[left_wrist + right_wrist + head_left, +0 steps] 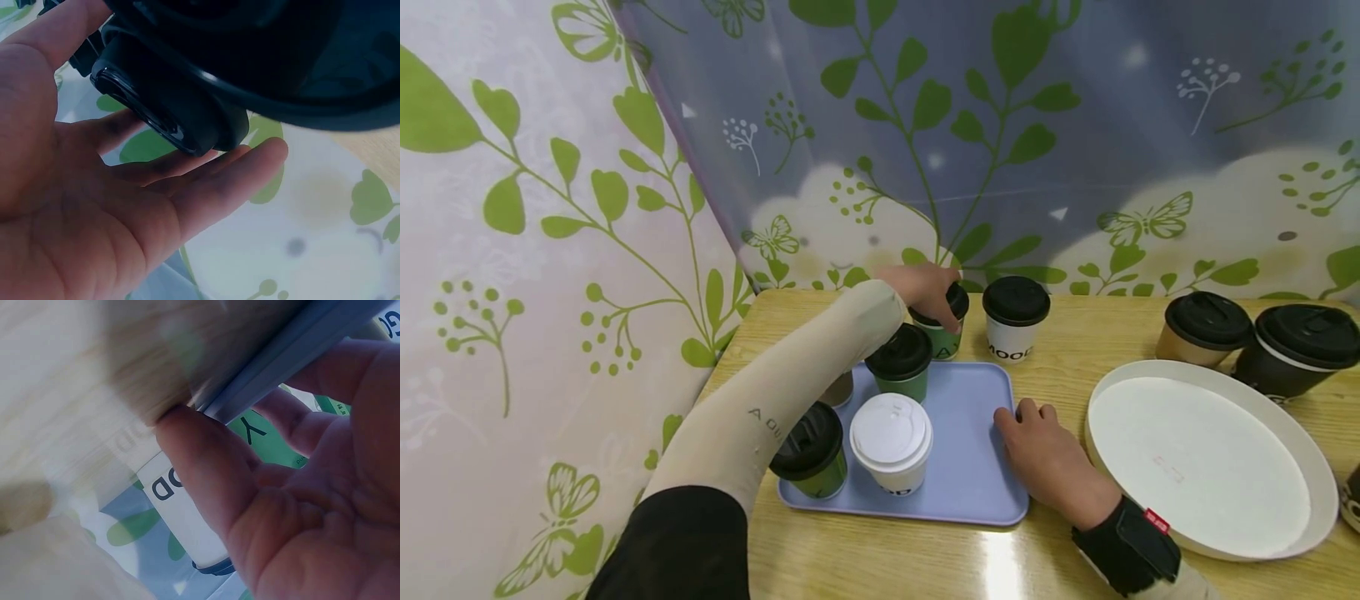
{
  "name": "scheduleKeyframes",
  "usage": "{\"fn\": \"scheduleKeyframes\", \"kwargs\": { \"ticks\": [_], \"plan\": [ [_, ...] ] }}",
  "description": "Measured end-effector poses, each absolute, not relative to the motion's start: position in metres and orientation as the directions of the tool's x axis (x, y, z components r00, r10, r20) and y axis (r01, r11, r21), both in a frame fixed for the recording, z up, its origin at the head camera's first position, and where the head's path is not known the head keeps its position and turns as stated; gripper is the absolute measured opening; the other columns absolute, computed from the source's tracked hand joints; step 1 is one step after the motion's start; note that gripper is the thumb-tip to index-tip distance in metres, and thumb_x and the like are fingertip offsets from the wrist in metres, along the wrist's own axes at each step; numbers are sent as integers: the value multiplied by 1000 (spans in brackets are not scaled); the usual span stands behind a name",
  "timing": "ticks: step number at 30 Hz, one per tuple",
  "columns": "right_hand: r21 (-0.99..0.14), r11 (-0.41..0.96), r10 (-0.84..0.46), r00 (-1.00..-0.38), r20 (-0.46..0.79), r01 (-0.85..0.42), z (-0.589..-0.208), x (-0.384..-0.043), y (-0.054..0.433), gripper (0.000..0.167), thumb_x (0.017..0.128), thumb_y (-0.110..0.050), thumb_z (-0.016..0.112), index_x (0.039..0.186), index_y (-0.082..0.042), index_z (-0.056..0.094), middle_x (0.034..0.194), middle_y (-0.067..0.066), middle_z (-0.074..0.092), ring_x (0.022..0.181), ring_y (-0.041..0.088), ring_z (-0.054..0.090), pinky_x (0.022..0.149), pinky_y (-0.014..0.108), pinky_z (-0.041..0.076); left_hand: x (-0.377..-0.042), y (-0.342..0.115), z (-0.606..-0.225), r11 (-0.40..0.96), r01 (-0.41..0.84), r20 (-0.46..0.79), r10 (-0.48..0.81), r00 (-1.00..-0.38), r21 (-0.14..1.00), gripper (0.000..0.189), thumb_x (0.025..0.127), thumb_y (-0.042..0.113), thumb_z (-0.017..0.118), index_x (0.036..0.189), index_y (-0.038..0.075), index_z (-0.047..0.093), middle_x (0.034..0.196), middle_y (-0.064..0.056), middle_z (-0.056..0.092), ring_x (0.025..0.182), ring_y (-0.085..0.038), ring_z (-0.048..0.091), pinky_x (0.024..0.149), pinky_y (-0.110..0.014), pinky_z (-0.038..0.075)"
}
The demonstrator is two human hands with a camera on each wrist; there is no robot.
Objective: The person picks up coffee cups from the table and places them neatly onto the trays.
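Observation:
My left hand (928, 292) reaches over to a green paper cup (945, 343) with a black lid behind the tray. In the left wrist view the fingers (219, 194) spread loosely beside a black lid (156, 106); whether they touch it is unclear. My right hand (1048, 454) holds the right rim of a lavender tray (973, 442), and in the right wrist view the tray edge (269, 369) lies between its fingers. On the tray stand a white-lidded cup (891, 442), green black-lidded cups (904, 367) (812, 454) and a brownish cup (841, 390), partly hidden by my left sleeve.
A white cup (1015, 321) with a black lid stands behind the tray. At right lies a round white tray (1202, 475), with a tan cup (1202, 329) and a black cup (1296, 350) behind it. A patterned curtain (880, 167) rises behind the wooden table (880, 558).

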State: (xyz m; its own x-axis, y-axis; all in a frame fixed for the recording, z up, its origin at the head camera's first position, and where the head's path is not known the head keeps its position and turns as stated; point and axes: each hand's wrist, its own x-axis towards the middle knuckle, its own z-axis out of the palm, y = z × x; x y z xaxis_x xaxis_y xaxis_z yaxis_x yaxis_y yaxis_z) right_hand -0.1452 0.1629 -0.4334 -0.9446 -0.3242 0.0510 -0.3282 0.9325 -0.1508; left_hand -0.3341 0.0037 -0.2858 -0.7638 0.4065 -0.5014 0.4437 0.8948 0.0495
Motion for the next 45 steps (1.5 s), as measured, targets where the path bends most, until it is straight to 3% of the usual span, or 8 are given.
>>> {"fn": "scheduleKeyframes", "kwargs": {
  "ticks": [12, 20, 32, 36, 45],
  "plan": [
    [-151, 934, -322, -946, 43, -325, -433, -145, 162, 17, 101, -8, 63, 116, -2, 59, 102, 23, 55, 83, 34, 51, 61, 43, 51, -333, -1, -291, 891, 447, -471, 429, -771, 79, 99, 92, 49, 74, 168, 28, 15, 171, -4, 21, 156, -24, 22, 117, -51, 33],
    [-145, 935, -323, -946, 35, -325, -432, -145, 162, 18, 102, -7, 62, 118, -1, 59, 103, 24, 55, 84, 35, 52, 63, 44, 53, -335, -3, -288, 876, 458, -430, 476, -768, 151, 88, 92, 42, 76, 163, 19, 30, 155, -6, 45, 135, -22, 48, 106, -41, 43],
    [-155, 933, -322, -946, 39, -324, -433, -144, 162, 16, 101, -7, 62, 116, -2, 59, 102, 23, 55, 84, 35, 51, 61, 44, 51, -334, -16, -264, 846, 470, -349, 532, -771, 252, 82, 94, 42, 74, 160, 19, 33, 151, -8, 47, 127, -23, 53, 98, -41, 47],
    [-166, 933, -318, -947, 36, -320, -432, -145, 162, 14, 102, -7, 61, 115, -2, 59, 101, 22, 54, 84, 35, 51, 60, 43, 50, -332, -22, -253, 841, 452, -311, 533, -787, 299, 79, 93, 40, 75, 159, 21, 35, 142, -7, 52, 112, -20, 58, 89, -37, 50],
    [-175, 932, -316, -948, 33, -317, -432, -145, 163, 14, 103, -7, 60, 116, -2, 58, 101, 22, 54, 83, 34, 50, 60, 43, 49, -327, -30, -244, 829, 465, -298, 549, -781, 309, 76, 91, 41, 76, 155, 25, 39, 131, -4, 54, 106, -20, 58, 86, -37, 49]
  ]
}}
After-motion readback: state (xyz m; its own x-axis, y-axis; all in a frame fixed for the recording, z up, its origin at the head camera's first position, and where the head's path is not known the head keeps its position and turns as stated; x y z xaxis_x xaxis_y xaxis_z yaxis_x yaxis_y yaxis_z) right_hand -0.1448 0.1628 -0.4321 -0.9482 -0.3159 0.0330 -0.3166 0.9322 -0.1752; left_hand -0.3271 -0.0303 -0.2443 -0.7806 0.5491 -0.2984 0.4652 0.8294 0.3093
